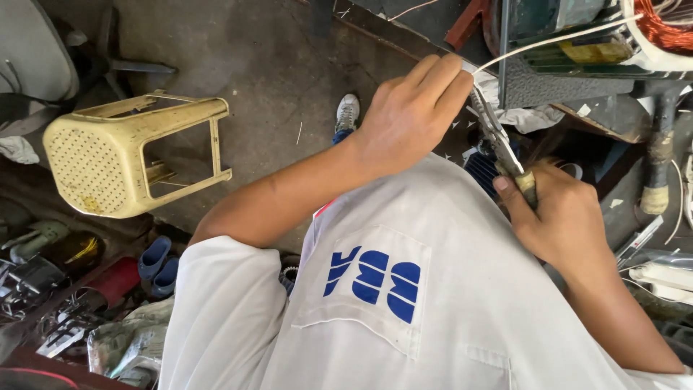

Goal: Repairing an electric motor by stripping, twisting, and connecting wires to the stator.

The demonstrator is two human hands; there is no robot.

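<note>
Pliers [498, 137] sit in the right hand [567, 217], fingers wrapped shut round the tape-bound grip, thumb lying along its top. Jaws point up toward the left hand [415, 115]. Whether they bite on anything, cannot tell; the tip is hidden behind the left fingers.

Left hand: fingers curled tight, pinching a white wire [556, 37] at the fingertips. From there the wire runs up and right to a motor winding [668, 25], copper coil visible at the frame edge.

Risks, as judged:
- Plier tip lies touching or just beside the left fingertips. A slip or a sudden squeeze could nip skin rather than wire.
- Wire looks taut. If it parts or pulls free, both hands could jerk apart and the tool swing toward the left knuckles.
- A hard pull could strain the lead where it leaves the winding, or nick its insulation.
- Work is held close over the shirt [404, 303], above a cluttered floor; a stool [130, 152] lies tipped well left of the hands. A dropped tool would land among scrap near the shoe [348, 112].
</note>
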